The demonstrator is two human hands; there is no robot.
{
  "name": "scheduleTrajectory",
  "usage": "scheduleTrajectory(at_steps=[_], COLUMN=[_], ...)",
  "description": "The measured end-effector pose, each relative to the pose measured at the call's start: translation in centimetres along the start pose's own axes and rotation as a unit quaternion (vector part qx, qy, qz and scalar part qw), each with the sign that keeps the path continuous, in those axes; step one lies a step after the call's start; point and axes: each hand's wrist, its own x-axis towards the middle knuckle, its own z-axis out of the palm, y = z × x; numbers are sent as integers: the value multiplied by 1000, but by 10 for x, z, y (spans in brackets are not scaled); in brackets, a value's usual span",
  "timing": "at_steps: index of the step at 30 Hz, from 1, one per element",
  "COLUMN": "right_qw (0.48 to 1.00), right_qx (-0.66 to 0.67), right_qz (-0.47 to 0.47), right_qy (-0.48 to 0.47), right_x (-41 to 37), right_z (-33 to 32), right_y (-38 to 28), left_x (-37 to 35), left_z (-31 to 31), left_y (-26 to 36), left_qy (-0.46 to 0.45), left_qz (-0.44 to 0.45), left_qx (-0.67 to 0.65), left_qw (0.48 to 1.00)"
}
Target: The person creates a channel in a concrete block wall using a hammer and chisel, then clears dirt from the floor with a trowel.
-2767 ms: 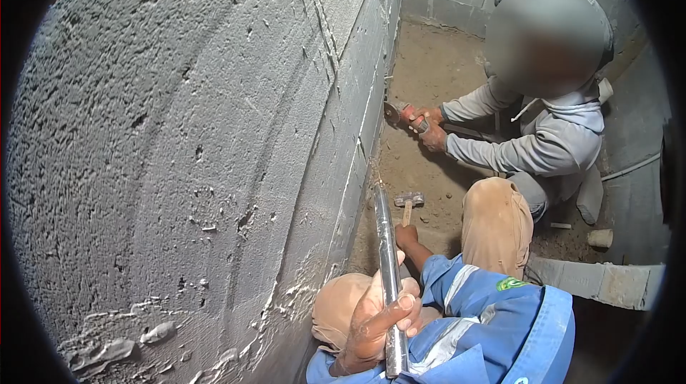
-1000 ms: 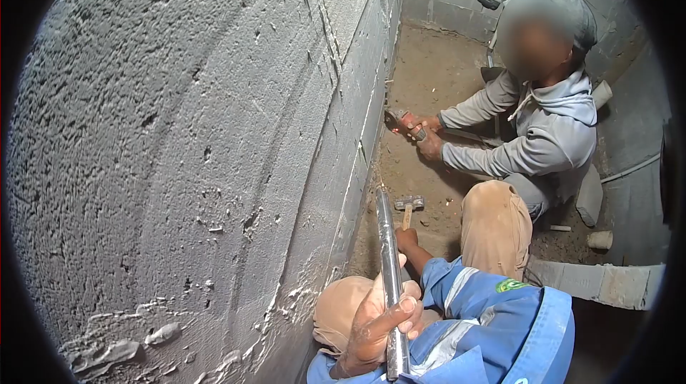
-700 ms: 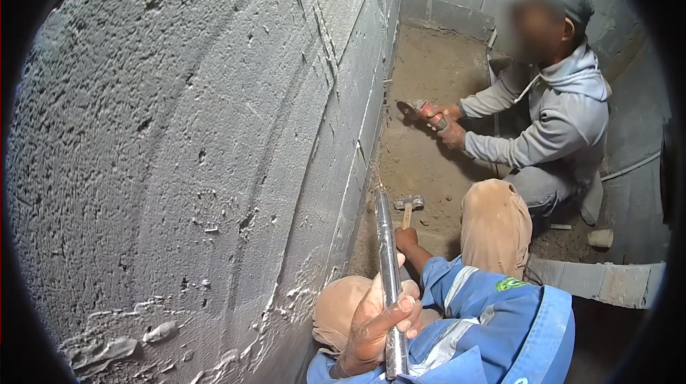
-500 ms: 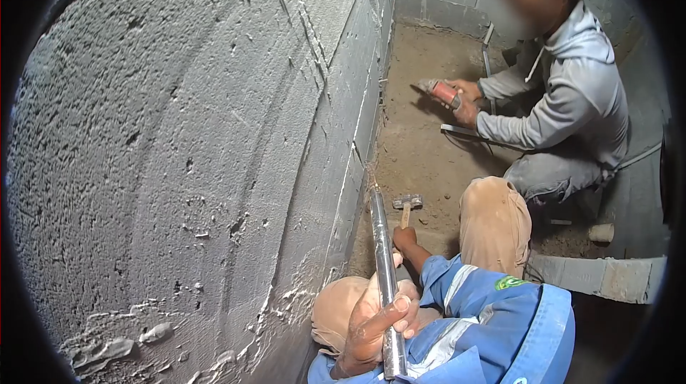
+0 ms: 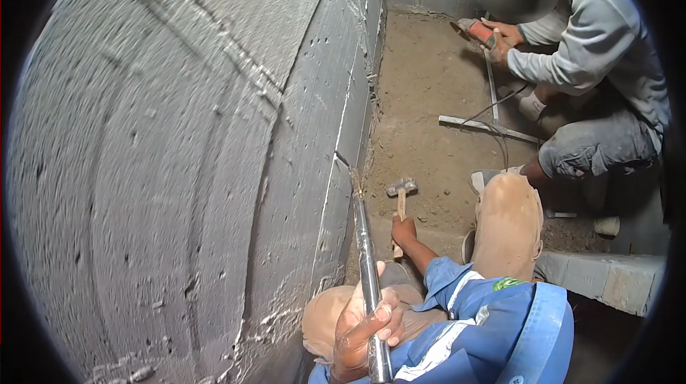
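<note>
Grey block wall (image 5: 214,170) rises beside me; my left hand (image 5: 361,327) clenches one steel bar (image 5: 363,241), tip at a wall joint; my right hand (image 5: 404,231) wraps one hammer (image 5: 401,188) by its handle on the dirt.

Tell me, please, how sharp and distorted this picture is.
Head view: fisheye bulges the grey plastered block wall, smeared by motion blur; the corners are black; the left hand on the shiny steel bar and right hand on the wooden-handled hammer look sharper.
</note>
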Motion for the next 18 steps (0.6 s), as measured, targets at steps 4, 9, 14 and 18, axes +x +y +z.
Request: scheduleTrajectory(at_steps=[4,9,14,18], right_qw=[990,991,991,972], right_qx=[113,70,-36,-179], right_qz=[34,-113,-126,-119], right_qy=[-71,21,-20,-91], right_x=[-4,88,152,166], right_z=[-21,-18,-37,-75], right_y=[-103,-198,-243,-229], left_x=[10,27,38,44], left_z=[69,81,84,90], left_y=[12,7,1,-3], left_qy=[83,129,156,162], left_qz=[-1,-8,-16,-17], left_qx=[29,69,77,69], left_qw=[996,989,985,984])
